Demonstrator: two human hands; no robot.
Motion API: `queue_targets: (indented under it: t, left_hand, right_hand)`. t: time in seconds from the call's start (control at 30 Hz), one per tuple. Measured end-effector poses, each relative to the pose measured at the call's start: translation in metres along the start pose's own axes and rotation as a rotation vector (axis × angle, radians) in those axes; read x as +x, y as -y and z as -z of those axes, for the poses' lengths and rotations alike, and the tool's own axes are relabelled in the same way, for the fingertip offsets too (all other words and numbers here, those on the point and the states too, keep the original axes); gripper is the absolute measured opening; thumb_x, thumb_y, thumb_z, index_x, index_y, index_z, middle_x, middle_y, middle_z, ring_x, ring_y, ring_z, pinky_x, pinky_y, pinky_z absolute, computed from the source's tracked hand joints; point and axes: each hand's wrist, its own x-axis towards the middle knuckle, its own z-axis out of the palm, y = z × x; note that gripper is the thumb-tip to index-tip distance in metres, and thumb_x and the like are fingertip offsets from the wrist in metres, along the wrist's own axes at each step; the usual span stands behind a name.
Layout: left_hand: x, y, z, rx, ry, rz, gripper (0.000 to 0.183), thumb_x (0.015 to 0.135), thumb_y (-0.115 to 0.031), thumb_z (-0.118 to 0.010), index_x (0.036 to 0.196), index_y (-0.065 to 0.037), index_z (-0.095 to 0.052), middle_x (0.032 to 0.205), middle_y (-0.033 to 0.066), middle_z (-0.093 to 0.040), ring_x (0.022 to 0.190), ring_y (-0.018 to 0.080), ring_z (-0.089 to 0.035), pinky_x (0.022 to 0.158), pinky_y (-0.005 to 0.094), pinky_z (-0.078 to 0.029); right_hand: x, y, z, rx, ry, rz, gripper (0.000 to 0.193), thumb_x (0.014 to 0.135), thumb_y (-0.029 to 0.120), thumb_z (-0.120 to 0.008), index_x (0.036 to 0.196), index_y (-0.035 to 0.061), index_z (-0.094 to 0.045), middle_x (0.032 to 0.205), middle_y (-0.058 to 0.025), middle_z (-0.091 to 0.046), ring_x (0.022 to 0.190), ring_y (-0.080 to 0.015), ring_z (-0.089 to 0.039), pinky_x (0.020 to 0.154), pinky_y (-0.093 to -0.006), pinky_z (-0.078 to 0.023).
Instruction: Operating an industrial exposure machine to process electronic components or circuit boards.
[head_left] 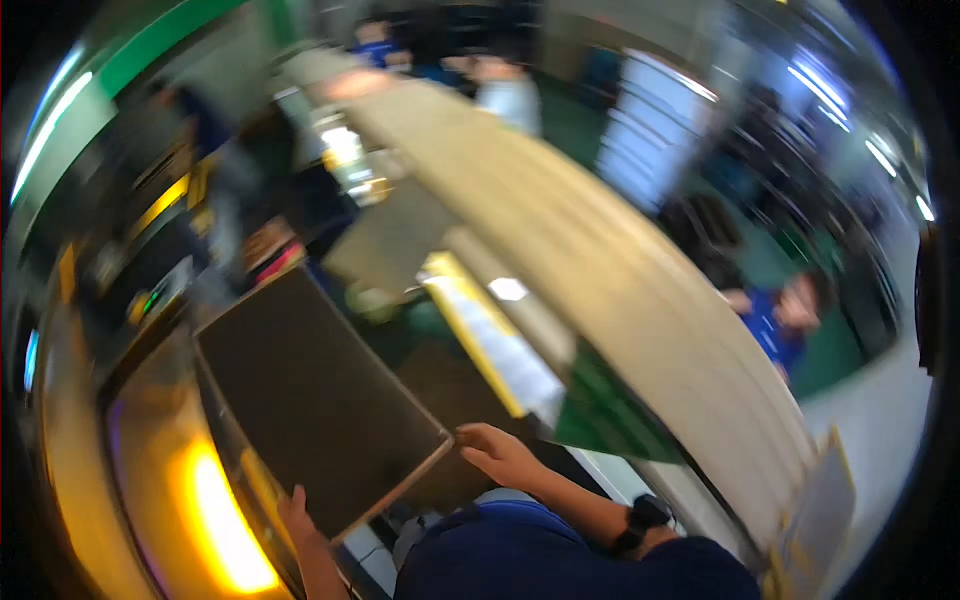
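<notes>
A large dark brown rectangular panel (320, 400) with a thin pale rim lies in front of me, tilted across the view. My left hand (297, 517) grips its near left edge, the thumb up along the rim and the other fingers hidden. At the near right corner, my right hand (493, 456) has its fingertips curled against the rim. A dark watch (648, 522) is on my right wrist. Whether the panel is a tray or a flat board I cannot tell.
To the left is a machine with a glowing yellow opening (222, 520). A long pale curved counter (600, 260) sweeps along the right. Beside it lies a white sheet with a yellow edge (490, 335). Several blurred people are around, one in blue (780, 325) beyond the counter.
</notes>
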Motion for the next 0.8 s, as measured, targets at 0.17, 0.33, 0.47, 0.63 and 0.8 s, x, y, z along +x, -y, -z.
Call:
queue_targets:
  t: [0.17, 0.33, 0.47, 0.63, 0.8]
  left_hand:
    - [-0.017, 0.007, 0.139, -0.051, -0.44, -0.08, 0.042, 0.09, -0.017, -0.062, 0.126, 0.003, -0.055, 0.117, 0.0115, -0.062, 0.101, 0.0247, -0.06, 0.092, 0.037, -0.047]
    - [-0.065, 0.018, 0.262, -0.019, -0.862, -0.112, 0.04, 0.09, -0.019, -0.066, 0.121, 0.005, -0.058, 0.11, 0.0144, -0.066, 0.098, 0.0255, -0.064, 0.087, 0.0366, -0.05]
    - [-0.118, 0.025, 0.327, 0.167, -1.236, 0.085, 0.044, 0.089, -0.023, -0.068, 0.122, 0.005, -0.057, 0.112, 0.0161, -0.065, 0.101, 0.026, -0.063, 0.089, 0.0386, -0.049]
    - [-0.156, 0.069, 0.409, 0.372, -1.349, 0.14, 0.061, 0.089, -0.029, -0.068, 0.138, 0.0, -0.045, 0.137, 0.0214, -0.049, 0.125, 0.033, -0.049, 0.105, 0.0467, -0.037]
    - [-0.128, 0.021, 0.377, 1.249, -1.116, 0.482, 0.077, 0.092, -0.052, -0.055, 0.152, -0.014, -0.027, 0.159, 0.0168, -0.018, 0.145, 0.0404, -0.017, 0.112, 0.0685, -0.011]
  right_hand:
    - [0.013, 0.002, -0.071, -0.137, 0.54, -0.166, 0.038, 0.093, 0.02, -0.063, 0.126, 0.0023, -0.058, 0.114, -0.0146, -0.067, 0.106, -0.0214, -0.064, 0.093, -0.034, -0.049]
    - [0.061, 0.005, -0.159, -0.466, 0.935, -0.065, 0.041, 0.092, 0.024, -0.062, 0.127, 0.0031, -0.059, 0.115, -0.0159, -0.067, 0.106, -0.0272, -0.065, 0.091, -0.0376, -0.05]
    - [0.094, 0.059, -0.247, -0.765, 1.108, 0.04, 0.039, 0.089, 0.018, -0.066, 0.125, 0.0042, -0.06, 0.111, -0.0151, -0.067, 0.101, -0.0256, -0.065, 0.087, -0.0357, -0.051]
    - [0.114, 0.115, -0.366, -0.813, 1.149, 0.555, 0.041, 0.086, 0.017, -0.067, 0.125, 0.0053, -0.06, 0.122, -0.0174, -0.061, 0.109, -0.0309, -0.062, 0.094, -0.0387, -0.047]
    - [0.133, 0.182, -0.449, -0.562, 1.172, 0.86, 0.05, 0.088, 0.019, -0.066, 0.134, 0.0061, -0.052, 0.143, -0.0204, -0.046, 0.135, -0.0365, -0.041, 0.111, -0.044, -0.033]
